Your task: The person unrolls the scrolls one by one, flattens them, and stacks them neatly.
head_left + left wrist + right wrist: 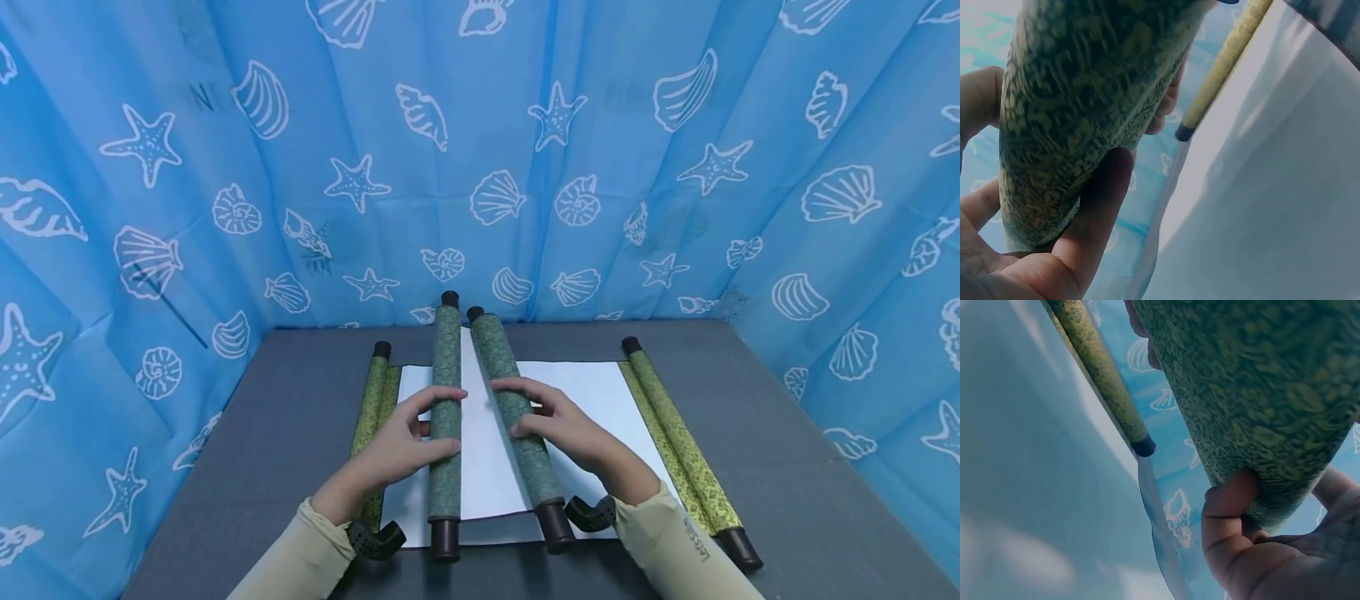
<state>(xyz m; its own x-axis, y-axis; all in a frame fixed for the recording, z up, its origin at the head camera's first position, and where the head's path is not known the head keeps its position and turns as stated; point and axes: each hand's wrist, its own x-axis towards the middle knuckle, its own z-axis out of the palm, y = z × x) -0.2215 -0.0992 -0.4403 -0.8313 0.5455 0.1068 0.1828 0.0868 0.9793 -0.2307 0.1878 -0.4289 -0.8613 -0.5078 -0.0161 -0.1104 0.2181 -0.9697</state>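
Observation:
My left hand (405, 446) grips a dark green patterned scroll roller (446, 358), thumb on one side and fingers on the other. The right hand (562, 417) holds a matching green roller (497, 346), tilted with its far end to the left. Between the two rollers a strip of white paper (486, 458) is spread, raised above the table. Beneath lies another scroll, its white sheet (592, 392) opened out between a yellow-green left roller (370, 400) and a yellow-green right roller (684, 450). In the wrist views, fingers and thumb wrap each green roller.
A grey table (315, 400) carries the lower scroll. Blue curtains (450, 208) with white shells and starfish hang behind the table and along both sides. Dark wrist devices (375, 542) sit over the sleeves. Dark knobs cap the rollers' ends.

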